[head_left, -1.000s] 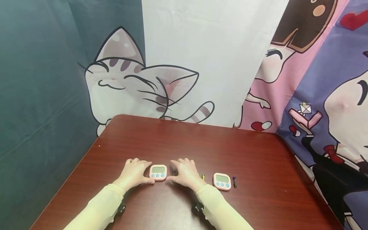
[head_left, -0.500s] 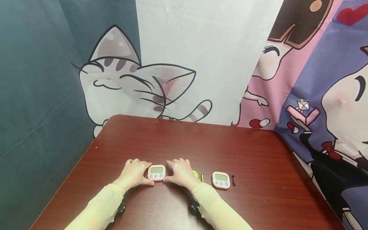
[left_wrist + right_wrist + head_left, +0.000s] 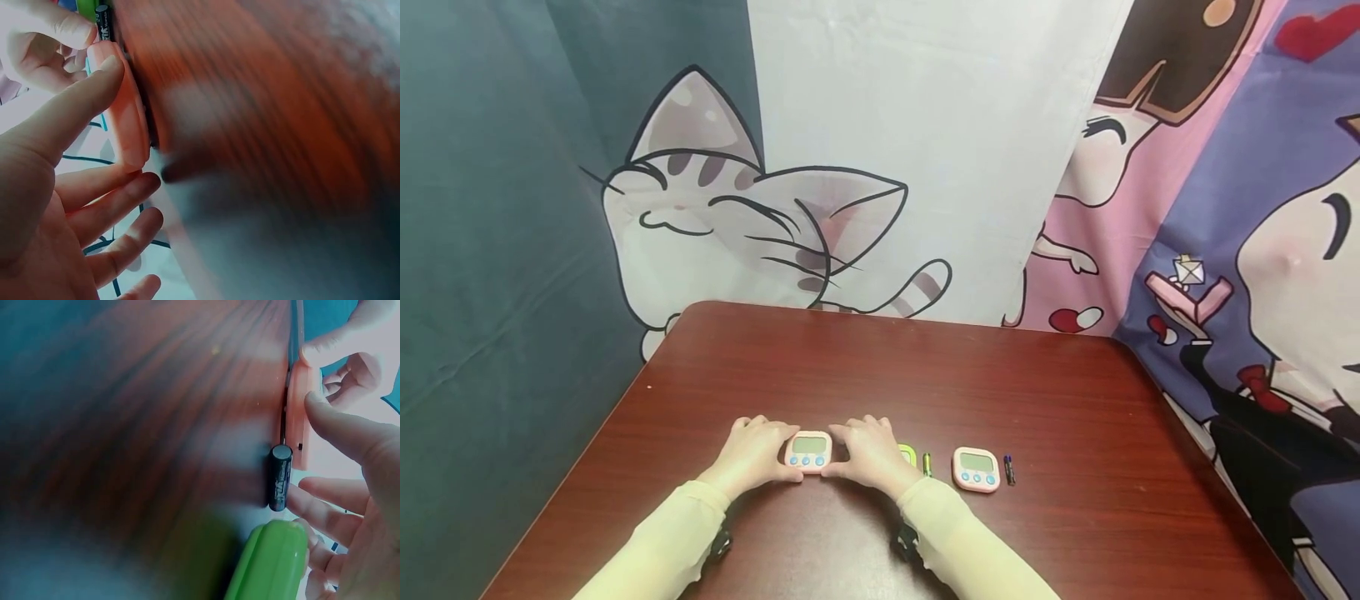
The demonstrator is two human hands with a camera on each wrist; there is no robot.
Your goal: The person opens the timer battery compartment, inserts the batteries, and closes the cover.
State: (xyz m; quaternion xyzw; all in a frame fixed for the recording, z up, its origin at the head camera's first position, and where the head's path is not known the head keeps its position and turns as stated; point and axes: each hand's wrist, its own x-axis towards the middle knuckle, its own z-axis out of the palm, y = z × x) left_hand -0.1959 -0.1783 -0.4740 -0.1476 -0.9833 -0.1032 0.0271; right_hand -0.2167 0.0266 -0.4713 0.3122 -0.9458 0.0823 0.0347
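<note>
The left hand (image 3: 752, 452) and right hand (image 3: 874, 452) clamp fingers on the pink timer (image 3: 808, 452), probably light and rigid, best held by opposite edges.

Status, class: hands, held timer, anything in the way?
Left hand, right hand: holding pink timer from either side. Screen up. Black battery, green object beside right hand.

One table (image 3: 880, 367), reddish-brown wood grain with rounded far corners, bears a pink-rimmed timer (image 3: 808, 452) with three blue buttons, a black battery (image 3: 280, 481) just beside it, a partly hidden green object (image 3: 908, 454), a green battery (image 3: 927, 465), a second matching timer (image 3: 976, 470) and, to its right, a dark battery (image 3: 1010, 471).
</note>
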